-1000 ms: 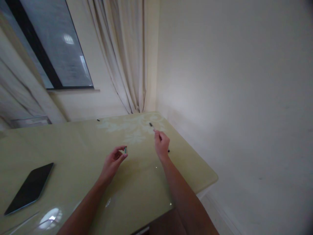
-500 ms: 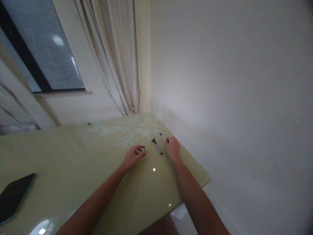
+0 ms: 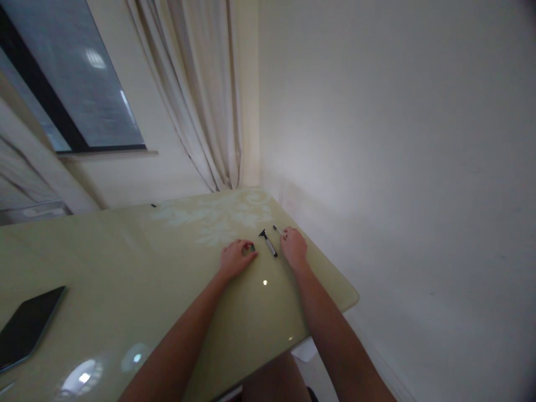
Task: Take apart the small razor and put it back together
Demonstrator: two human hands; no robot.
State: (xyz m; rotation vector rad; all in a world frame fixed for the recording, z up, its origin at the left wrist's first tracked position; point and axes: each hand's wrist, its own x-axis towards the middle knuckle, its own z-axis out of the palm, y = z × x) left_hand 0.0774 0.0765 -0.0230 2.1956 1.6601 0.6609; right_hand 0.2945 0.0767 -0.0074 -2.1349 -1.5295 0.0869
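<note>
Wall (image 3: 389, 156), pale, fills the right side. Desk (image 3: 146, 268): one, yellow-green and glossy, pushed into the corner. Curtains (image 3: 205, 84): two, one each side of a single window (image 3: 106, 84).

Tablet (image 3: 31, 329): one, dark, flat on the desk at near left, well apart from both hands.

Hands: two. Left hand (image 3: 237, 258) low over the desk; its grip is clamped on the small block (image 3: 253, 248), thumb below and fingers above. Right hand (image 3: 294, 248) near the desk's right edge; its grip is closed on the slim stick (image 3: 278, 230).

Razor (image 3: 268, 243): one, black and grey, lying between the two grips, head toward the far side. Neither grip holds it.

Slim stick: one, pale, dark tip pointing out past the right grip, just beside the razor. Small block: one, dark, details too small to tell. Black scrap (image 3: 153, 205): one, at the far edge.
</note>
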